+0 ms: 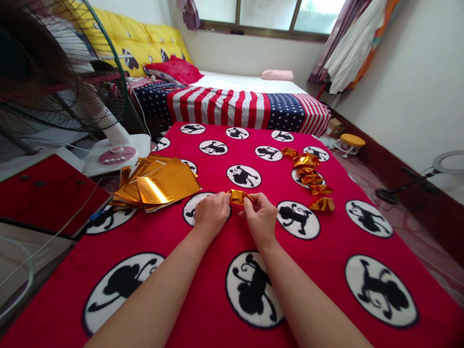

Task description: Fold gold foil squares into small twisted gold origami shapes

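Between my two hands, at the middle of the red cloth (203, 166), is a small folded gold foil piece (238, 196). My left hand (212, 212) pinches its left end, fingers closed. The right end is held between the thumb and fingers of my right hand (260, 216). A fanned stack of flat gold foil sheets (168, 183) lies to the left of my left hand. Beyond my right hand, several folded gold pieces (308, 174) lie in a loose row, the nearest one (323, 204) a little apart.
A fan (116, 150) stands at the left, beside a red cabinet (50, 193). Behind the cloth is a bed with a striped and starred cover (224, 106). A yellow stool (352, 140) and a stand with a ring (449, 162) are on the floor at the right.
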The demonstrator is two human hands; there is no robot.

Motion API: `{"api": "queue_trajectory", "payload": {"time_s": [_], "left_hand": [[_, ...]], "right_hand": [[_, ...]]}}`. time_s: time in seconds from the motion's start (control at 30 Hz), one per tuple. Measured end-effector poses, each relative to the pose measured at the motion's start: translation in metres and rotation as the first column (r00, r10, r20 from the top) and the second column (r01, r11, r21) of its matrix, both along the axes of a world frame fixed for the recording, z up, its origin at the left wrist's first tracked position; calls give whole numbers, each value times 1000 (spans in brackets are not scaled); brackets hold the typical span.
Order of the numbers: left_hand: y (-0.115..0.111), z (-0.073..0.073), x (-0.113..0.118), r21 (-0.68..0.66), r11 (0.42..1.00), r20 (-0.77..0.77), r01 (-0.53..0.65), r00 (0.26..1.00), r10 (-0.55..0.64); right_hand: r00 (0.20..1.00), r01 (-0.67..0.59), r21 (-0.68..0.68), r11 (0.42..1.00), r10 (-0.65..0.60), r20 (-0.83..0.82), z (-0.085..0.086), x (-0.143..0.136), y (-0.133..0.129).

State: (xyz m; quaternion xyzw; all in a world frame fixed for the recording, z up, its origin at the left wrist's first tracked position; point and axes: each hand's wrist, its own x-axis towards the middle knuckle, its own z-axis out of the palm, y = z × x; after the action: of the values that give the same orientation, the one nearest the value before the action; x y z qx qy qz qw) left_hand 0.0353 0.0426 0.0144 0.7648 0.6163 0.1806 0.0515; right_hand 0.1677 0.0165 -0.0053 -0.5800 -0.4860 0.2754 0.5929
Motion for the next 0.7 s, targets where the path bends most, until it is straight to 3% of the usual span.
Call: {"api": "queue_trajectory", "payload": {"time_s": [0.27, 0.5, 0.7], "left_hand": [[0, -2, -2, 7, 999, 41, 53, 998, -53], [-2, 3, -1, 34, 997, 56, -76, 996, 74], [0, -1, -1, 108, 994, 52, -23, 999, 17]], "right_hand": [[999, 19, -33, 999, -20, -47, 2, 3, 1], [998, 14, 1, 1000, -14, 54, -2, 3, -1], [993, -17, 13, 1000, 15, 119, -3, 2, -1]]}}
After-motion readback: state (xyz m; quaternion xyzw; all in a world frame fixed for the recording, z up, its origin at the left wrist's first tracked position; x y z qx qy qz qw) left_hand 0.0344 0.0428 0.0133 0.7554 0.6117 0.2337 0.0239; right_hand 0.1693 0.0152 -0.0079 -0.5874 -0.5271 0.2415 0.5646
